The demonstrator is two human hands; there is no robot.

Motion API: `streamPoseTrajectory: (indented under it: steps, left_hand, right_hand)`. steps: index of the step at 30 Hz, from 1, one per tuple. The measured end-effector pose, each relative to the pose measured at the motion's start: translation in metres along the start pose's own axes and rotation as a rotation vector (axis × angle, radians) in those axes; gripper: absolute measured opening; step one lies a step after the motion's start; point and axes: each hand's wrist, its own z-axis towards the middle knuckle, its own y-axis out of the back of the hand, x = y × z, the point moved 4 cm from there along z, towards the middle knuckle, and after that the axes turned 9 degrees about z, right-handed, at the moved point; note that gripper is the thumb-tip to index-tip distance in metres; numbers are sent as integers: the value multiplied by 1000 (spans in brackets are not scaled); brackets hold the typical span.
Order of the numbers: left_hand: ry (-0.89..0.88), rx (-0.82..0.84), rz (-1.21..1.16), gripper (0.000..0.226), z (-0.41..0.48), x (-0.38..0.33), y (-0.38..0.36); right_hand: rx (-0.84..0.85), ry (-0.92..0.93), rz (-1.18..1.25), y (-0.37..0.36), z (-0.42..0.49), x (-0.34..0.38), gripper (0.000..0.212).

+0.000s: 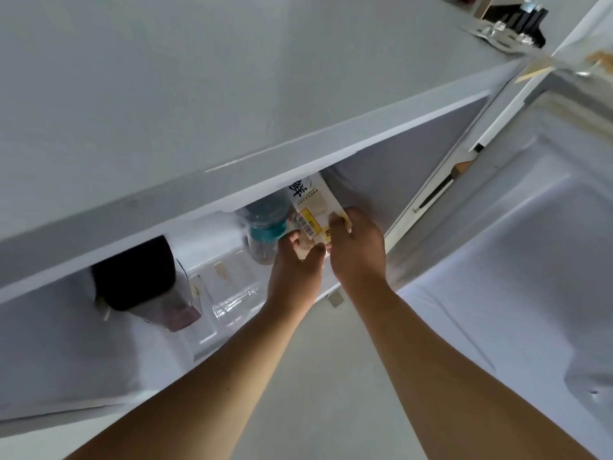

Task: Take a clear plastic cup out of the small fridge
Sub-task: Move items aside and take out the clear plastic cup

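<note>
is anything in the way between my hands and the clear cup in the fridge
Yes. A white and yellow package sits beside the clear plastic cup and both hands, left hand and right hand, are on it. The cup's front looks unblocked.

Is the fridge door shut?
No, the door is swung open to the right, and both the left hand and right hand reach inside the fridge.

Both bare forearms extended forward and up, roughly parallel, converging at the hands. Left hand (295, 260) palm-right, fingers curled, thumb spread toward the right hand. Right hand (360, 247) back-up, fingers bent down at the tips. Hands close, nearly touching.
</note>
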Motion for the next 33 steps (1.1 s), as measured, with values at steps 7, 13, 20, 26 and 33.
streamPoseTrajectory:
  steps: [7, 13, 20, 26, 33]
  left_hand:
    - [95, 93, 7, 46, 0, 12, 5]
    - [209, -264, -68, 20, -5, 33, 56]
    - [301, -409, -417, 46, 8, 13, 90]
    - [152, -345, -371, 27, 18, -9, 89]
    - [104, -272, -424, 16, -11, -7, 82]
  right_hand:
    - [108, -58, -110, -4, 4, -2, 19]
    - [-3, 433, -383, -12, -13, 47, 51]
    - [244, 329, -265, -58, 0, 62, 80]
    - [351, 293, -256, -69, 8, 55, 65]
    - [234, 391, -171, -45, -15, 49, 52]
